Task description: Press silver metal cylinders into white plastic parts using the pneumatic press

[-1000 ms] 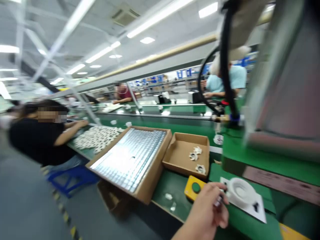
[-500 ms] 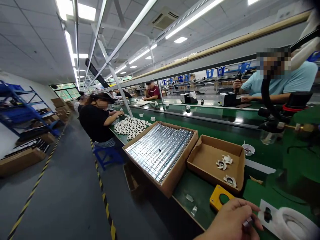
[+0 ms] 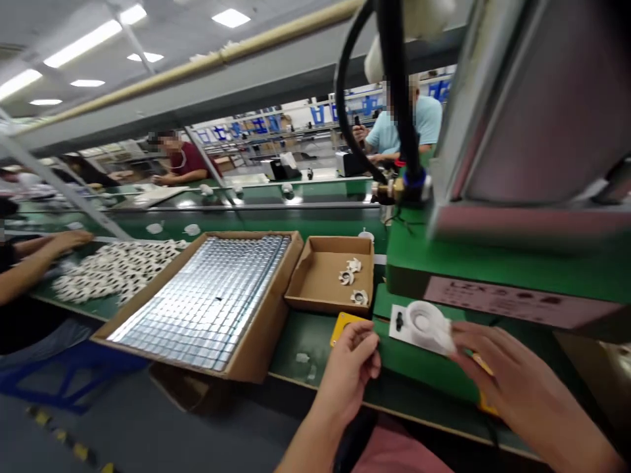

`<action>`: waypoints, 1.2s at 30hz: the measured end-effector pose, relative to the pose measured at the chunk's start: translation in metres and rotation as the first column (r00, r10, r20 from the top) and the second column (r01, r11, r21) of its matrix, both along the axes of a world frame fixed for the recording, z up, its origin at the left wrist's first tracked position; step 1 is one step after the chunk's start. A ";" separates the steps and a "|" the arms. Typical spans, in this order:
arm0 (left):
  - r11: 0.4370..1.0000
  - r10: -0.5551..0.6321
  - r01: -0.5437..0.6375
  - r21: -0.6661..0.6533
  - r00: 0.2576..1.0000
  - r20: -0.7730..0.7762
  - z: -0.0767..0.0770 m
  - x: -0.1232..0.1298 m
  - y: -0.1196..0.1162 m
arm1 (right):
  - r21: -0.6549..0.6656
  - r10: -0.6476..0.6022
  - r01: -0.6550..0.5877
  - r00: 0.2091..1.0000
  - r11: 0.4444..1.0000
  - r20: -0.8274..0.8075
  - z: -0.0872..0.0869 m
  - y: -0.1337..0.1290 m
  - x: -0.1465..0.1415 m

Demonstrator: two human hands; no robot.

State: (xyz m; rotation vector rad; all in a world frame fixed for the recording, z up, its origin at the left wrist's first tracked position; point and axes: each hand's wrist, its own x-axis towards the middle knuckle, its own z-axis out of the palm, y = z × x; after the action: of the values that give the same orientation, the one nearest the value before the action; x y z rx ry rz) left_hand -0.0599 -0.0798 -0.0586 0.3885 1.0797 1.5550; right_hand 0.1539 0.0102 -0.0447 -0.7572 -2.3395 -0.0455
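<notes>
My left hand [image 3: 351,362] is in front of the yellow plate [image 3: 343,328], its fingers curled closed. Half a second ago a small metal cylinder showed between them; now the fingers hide it. On the right, my right hand [image 3: 503,378] has its fingers at the spout-like end of a white round plastic housing [image 3: 422,320], gripping it there; the fingertips are blurred. The housing lies on a white plate [image 3: 397,320] with a black part on it, atop the green machine base [image 3: 419,364]. A second yellow part shows partly behind my right hand.
A cardboard box [image 3: 276,328] full of shiny metal pieces stands left of a shallow cardboard tray [image 3: 315,303] with three white impellers. White parts [image 3: 118,266] lie heaped further left, by a co-worker's arms. A machine with a black hose [image 3: 340,98] rises at right.
The view has swung right and down. My right hand has come into view at the white housing. My left hand stays near the yellow plate, its fingers more curled.
</notes>
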 end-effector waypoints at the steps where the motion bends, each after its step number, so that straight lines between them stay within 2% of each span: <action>1: 1.000 -0.001 0.001 -0.003 1.000 -0.008 0.000 0.000 -0.001 | 0.026 0.020 -0.022 0.998 0.999 0.060 0.003 0.005 -0.005; 4: 1.000 -0.005 0.004 -0.018 0.999 -0.032 0.000 0.001 -0.003 | 0.154 0.029 -0.066 0.972 0.986 0.234 0.016 0.019 -0.024; 7: 1.000 -0.005 0.004 -0.025 0.998 -0.058 -0.001 0.001 -0.005 | 0.310 -0.087 -0.024 0.937 0.950 0.338 0.028 0.022 -0.037; 9: 1.000 0.001 -0.002 -0.021 0.997 -0.075 0.000 0.002 -0.005 | 0.358 -0.127 -0.023 0.912 0.933 0.389 0.031 0.019 -0.039; 12: 0.999 0.016 -0.021 -0.034 0.992 -0.123 0.002 0.002 -0.004 | 0.302 -0.064 -0.060 0.920 0.952 0.386 0.026 0.016 -0.035; 16: 0.995 -0.009 -0.010 -0.098 0.981 -0.191 0.006 -0.001 -0.002 | 0.229 -0.040 -0.029 0.957 0.973 0.287 0.020 0.016 -0.031; 23: 0.989 0.004 -0.042 -0.138 0.963 -0.269 0.010 -0.001 -0.003 | 0.262 -0.103 0.020 0.945 0.965 0.309 0.024 0.016 -0.038; 26: 0.988 0.015 -0.059 -0.145 0.958 -0.287 0.009 -0.002 -0.003 | 0.278 -0.096 0.005 0.944 0.960 0.315 0.026 0.014 -0.035; 30: 0.980 0.108 -0.156 -0.120 0.936 -0.336 0.009 -0.006 -0.003 | 0.322 -0.092 -0.052 0.904 0.945 0.417 0.035 0.012 -0.029; 33: 0.961 0.190 -0.251 -0.121 0.908 -0.374 0.010 -0.009 -0.002 | 0.373 -0.126 -0.075 0.865 0.925 0.486 0.045 0.010 -0.037; 36: 0.950 0.205 -0.278 -0.141 0.899 -0.388 0.011 -0.011 -0.002 | 0.334 -0.109 -0.041 0.902 0.942 0.418 0.047 0.011 -0.049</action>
State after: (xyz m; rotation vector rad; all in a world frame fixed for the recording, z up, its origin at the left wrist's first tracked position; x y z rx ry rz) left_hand -0.0707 -0.0816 -0.0480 0.4368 1.6128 1.6126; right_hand 0.1052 0.0211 0.0020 -0.6640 -2.6299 -0.6785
